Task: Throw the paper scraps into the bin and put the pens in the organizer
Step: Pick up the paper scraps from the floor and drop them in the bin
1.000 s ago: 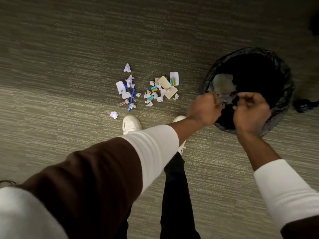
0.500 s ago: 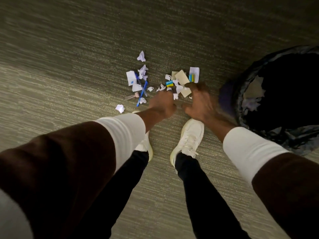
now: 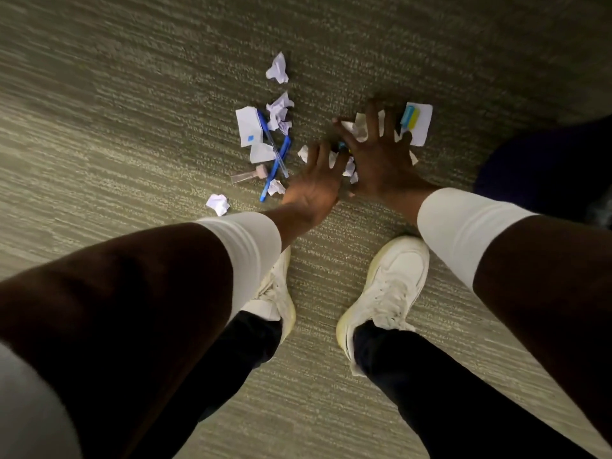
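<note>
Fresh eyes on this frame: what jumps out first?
Two bare hands pressed together over a heap of white paper scraps on the grey-green carpet: left hand, right hand, fingers spread. Just left of them lie crumpled white paper scraps and crossed blue pens. At the right edge, the dark bin shows only partly.

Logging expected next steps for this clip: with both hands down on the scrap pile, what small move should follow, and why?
Probably draw both hands together to gather the scraps. The left hand and right hand lie spread, fingers open, over torn paper scraps on the carpet, nothing gripped yet. The blue pens lie apart to the left.
</note>
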The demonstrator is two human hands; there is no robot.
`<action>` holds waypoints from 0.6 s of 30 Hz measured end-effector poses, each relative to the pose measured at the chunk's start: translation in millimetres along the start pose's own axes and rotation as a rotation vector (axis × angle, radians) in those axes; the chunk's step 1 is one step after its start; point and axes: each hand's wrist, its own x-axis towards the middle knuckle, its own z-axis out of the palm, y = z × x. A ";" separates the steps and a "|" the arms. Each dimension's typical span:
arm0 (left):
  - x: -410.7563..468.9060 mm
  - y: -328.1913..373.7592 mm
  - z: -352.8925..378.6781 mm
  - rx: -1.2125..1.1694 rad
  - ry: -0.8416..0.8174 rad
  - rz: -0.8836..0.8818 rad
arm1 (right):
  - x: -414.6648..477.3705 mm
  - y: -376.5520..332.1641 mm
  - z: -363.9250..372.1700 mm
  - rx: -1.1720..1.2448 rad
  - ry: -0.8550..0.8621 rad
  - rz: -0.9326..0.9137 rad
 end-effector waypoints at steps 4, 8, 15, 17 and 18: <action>3.9 0.2 4.7 -0.058 0.052 -0.008 | -3.7 -0.2 5.8 -0.056 0.008 -0.020; 0.0 -8.5 6.2 -0.054 0.068 0.042 | -21.2 1.8 15.9 -0.128 0.055 -0.075; -3.4 -14.0 4.4 -0.094 0.078 0.070 | -30.9 0.7 27.7 0.111 0.106 -0.123; -5.5 -15.6 5.8 -0.112 0.089 0.061 | -29.1 2.9 28.4 0.131 0.108 -0.164; -6.9 -15.6 6.2 -0.118 0.093 0.057 | -28.2 4.4 27.8 0.140 0.115 -0.183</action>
